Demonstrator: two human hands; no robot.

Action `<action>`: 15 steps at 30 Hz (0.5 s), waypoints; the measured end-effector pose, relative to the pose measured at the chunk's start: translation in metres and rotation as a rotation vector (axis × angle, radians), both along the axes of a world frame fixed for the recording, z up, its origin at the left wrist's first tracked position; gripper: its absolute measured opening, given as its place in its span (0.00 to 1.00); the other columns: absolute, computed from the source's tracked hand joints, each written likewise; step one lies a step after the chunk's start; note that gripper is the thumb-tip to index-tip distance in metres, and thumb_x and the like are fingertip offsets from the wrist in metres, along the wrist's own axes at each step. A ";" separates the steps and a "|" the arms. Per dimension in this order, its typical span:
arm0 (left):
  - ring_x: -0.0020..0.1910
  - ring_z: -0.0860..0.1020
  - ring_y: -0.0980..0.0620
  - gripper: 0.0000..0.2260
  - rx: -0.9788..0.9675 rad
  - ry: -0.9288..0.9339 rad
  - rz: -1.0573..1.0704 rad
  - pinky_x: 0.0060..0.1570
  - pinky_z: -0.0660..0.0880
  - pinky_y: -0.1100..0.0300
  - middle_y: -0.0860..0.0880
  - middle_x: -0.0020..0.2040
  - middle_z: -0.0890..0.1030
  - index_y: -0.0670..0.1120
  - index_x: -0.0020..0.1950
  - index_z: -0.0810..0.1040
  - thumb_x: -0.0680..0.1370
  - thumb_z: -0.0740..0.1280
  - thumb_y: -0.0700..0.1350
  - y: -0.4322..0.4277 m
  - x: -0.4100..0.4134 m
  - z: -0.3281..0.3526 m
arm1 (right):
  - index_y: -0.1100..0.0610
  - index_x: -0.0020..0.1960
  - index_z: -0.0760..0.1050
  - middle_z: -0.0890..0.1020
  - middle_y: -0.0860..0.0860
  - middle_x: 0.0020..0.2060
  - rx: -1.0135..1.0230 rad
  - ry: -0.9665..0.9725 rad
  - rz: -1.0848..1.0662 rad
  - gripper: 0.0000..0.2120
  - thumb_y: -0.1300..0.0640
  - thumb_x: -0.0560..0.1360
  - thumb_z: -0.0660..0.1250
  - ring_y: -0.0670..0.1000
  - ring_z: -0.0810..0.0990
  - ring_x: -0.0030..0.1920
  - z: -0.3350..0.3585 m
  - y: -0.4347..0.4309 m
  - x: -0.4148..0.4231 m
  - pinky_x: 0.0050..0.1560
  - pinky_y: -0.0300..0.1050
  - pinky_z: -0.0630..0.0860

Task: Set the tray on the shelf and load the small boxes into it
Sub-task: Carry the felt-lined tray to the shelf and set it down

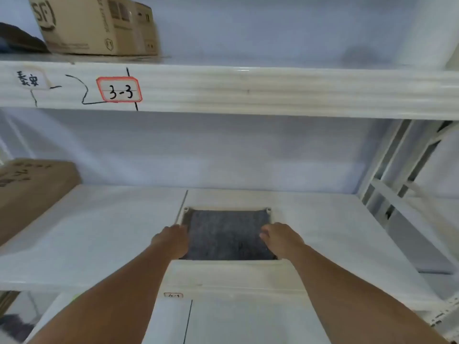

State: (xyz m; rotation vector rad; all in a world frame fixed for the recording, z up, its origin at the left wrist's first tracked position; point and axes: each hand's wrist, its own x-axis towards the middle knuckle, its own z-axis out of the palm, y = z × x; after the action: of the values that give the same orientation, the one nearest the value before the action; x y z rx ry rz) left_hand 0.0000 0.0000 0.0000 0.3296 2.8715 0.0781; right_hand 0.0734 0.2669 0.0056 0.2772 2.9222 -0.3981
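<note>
Gripping the tray (227,234) by its two sides, your left hand (172,240) and right hand (280,238) have it on the middle shelf (99,234), close to the front edge. Let go here and later loading could nudge it off the lip, I'd judge; slide it deeper. No small boxes are in sight, only a carton (32,192) at far left.

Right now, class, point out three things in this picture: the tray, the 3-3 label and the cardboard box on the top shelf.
tray (227,234): head view, on its dark grey lining.
3-3 label (119,89): head view, on its white middle.
cardboard box (96,26): head view, on its brown front face.
</note>
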 end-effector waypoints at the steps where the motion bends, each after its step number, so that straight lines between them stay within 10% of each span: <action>1: 0.62 0.73 0.45 0.19 -0.003 -0.015 0.027 0.58 0.74 0.49 0.46 0.65 0.73 0.47 0.69 0.67 0.78 0.57 0.43 0.003 -0.002 -0.004 | 0.55 0.64 0.73 0.77 0.56 0.58 0.020 -0.012 -0.014 0.18 0.48 0.82 0.53 0.57 0.75 0.59 -0.004 0.004 -0.004 0.56 0.50 0.74; 15: 0.53 0.78 0.43 0.19 0.348 -0.003 0.289 0.52 0.77 0.53 0.42 0.60 0.74 0.44 0.67 0.68 0.76 0.60 0.38 0.013 -0.020 -0.052 | 0.48 0.74 0.60 0.50 0.54 0.76 0.020 -0.055 -0.143 0.24 0.58 0.79 0.58 0.58 0.60 0.72 -0.063 0.015 -0.023 0.62 0.52 0.72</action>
State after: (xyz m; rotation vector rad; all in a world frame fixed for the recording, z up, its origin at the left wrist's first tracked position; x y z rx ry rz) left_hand -0.0204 0.0133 -0.0521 -0.0287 2.8727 0.6330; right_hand 0.0503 0.2815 -0.0578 0.4939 2.8628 -0.3751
